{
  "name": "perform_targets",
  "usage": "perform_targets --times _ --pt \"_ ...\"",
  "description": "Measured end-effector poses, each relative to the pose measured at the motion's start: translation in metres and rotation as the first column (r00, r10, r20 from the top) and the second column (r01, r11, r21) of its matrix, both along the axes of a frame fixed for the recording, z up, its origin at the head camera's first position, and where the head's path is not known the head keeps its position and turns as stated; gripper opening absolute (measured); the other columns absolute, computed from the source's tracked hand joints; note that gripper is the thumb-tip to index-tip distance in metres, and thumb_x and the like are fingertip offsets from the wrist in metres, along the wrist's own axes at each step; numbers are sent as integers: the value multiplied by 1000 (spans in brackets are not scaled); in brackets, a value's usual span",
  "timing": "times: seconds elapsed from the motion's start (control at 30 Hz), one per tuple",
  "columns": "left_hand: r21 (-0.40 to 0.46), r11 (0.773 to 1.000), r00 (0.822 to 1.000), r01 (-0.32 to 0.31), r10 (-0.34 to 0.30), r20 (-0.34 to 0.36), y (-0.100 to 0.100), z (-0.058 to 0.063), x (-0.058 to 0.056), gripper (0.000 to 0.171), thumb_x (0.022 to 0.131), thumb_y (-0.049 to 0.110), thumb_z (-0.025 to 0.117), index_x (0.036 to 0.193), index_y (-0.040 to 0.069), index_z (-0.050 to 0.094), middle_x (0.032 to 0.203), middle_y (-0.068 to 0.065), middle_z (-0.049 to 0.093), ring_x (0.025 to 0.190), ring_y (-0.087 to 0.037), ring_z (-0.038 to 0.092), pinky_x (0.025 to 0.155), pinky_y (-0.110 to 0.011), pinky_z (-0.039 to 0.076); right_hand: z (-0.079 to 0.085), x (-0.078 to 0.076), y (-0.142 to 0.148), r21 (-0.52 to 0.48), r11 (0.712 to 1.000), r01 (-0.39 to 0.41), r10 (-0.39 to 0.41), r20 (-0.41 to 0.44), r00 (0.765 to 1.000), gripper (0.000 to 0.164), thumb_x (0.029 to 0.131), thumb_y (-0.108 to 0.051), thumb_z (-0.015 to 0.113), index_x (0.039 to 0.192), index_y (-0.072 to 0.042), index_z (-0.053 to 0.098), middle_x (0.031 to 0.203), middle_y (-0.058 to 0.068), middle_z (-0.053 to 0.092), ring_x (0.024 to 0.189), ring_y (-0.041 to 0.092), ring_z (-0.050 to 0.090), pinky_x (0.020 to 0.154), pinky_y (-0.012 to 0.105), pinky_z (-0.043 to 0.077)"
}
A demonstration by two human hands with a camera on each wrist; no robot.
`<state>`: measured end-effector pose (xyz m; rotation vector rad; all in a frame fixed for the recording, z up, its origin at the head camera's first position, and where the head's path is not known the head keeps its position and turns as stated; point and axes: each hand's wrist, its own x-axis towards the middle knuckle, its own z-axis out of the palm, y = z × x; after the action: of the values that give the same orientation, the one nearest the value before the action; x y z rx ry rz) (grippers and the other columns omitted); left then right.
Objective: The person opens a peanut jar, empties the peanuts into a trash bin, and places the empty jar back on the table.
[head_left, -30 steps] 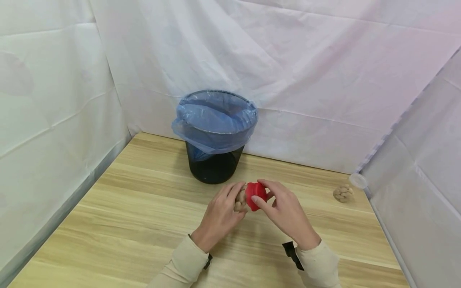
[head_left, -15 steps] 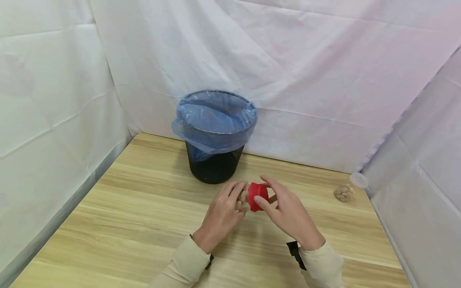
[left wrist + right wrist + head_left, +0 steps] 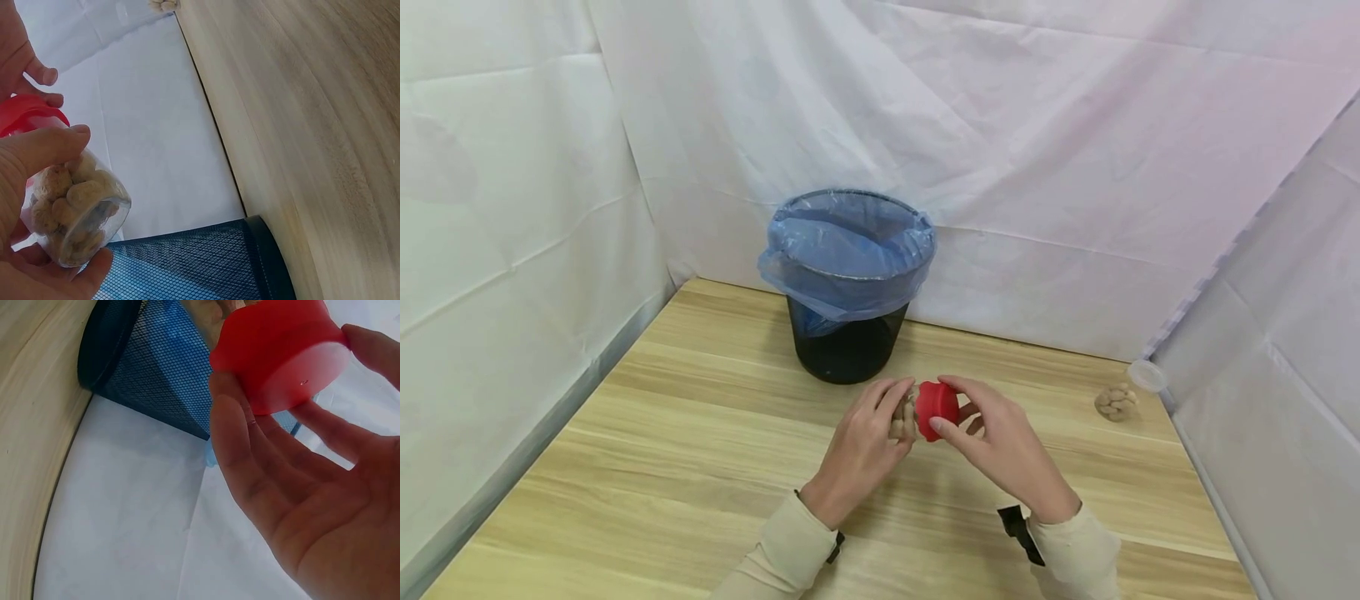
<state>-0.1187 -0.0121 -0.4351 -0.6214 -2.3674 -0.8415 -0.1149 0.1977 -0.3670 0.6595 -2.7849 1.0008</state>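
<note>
A clear jar (image 3: pixel 78 206) filled with tan, lumpy pieces is held tilted on its side above the table. My left hand (image 3: pixel 859 442) grips its body, the thumb along one side and fingertips near the base in the left wrist view. The red scalloped lid (image 3: pixel 937 412) sits at the jar's mouth, facing right. Around the lid curl the fingers and thumb of my right hand (image 3: pixel 1011 442). In the right wrist view, fingertips touch the rim of the lid (image 3: pixel 281 359) on both sides, with its flat top toward the palm.
Behind the hands stands a black mesh bin (image 3: pixel 842 354) lined with a blue plastic bag (image 3: pixel 850 292). At the table's right edge is another clear container (image 3: pixel 1116 402) of tan pieces with a translucent top (image 3: pixel 1147 376). White sheets (image 3: pixel 1037 167) hang around the wooden table (image 3: pixel 662 467).
The right hand's fingers loosened from the red lid, then took hold of it again in a shifted grip. The lid sits slightly farther right; the left hand hardly moved.
</note>
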Motion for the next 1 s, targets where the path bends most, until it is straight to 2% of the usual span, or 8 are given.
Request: perform_targets --times 0.23,0.33,0.47,0.53,0.7,0.83,1.0 --pt "14 1000 1000 -1 1 16 0 -1 1 63 82 8 91 139 5 66 135 -12 69 118 -26 69 102 -36 62 -1 1 3 50 996 -78 83 -109 991 65 93 -16 86 152 -13 59 140 4 69 108 16 69 83 30 61" --pt "16 1000 1000 -12 12 2 0 -1 1 61 83 8 90 139 5 67 134 -12 69 119 -26 69 102 -37 62 -1 1 4 63 993 -102 109 -123 986 75 91 -15 88 157 -13 53 146 6 64 116 20 67 86 33 62" --pt "11 1000 1000 -23 23 -19 1 -1 1 58 86 6 88 139 5 67 132 -11 70 119 -25 69 104 -36 61 0 1 3 69 995 -77 82 -66 994 83 95 -24 85 165 -13 41 158 11 55 121 23 69 90 39 62" --pt "6 1000 999 -29 29 -36 1 -1 1 55 87 7 87 139 5 67 131 -11 70 118 -24 68 104 -35 61 1 2 3 57 997 -52 52 -11 999 82 99 -30 81 166 -13 39 160 13 55 117 21 71 89 38 63" --pt "-2 999 995 -44 44 -92 3 -1 0 48 92 9 84 137 5 69 129 -10 70 117 -23 68 104 -34 60 3 2 3 3 1000 -23 23 105 994 72 105 -36 71 165 -12 40 143 17 68 95 10 74 80 28 62" --pt "-12 999 992 -50 48 -114 3 0 0 47 92 9 84 137 5 69 129 -10 70 118 -23 68 105 -35 60 2 2 4 -16 999 -28 30 124 992 65 106 -34 71 161 -11 47 136 11 70 95 8 70 80 25 62" --pt "-12 999 993 -46 45 -105 4 1 0 47 93 8 83 138 5 69 131 -10 70 119 -23 68 107 -35 59 2 3 6 -20 999 -31 33 112 993 62 104 -32 75 158 -12 52 135 6 69 99 9 69 80 24 62"
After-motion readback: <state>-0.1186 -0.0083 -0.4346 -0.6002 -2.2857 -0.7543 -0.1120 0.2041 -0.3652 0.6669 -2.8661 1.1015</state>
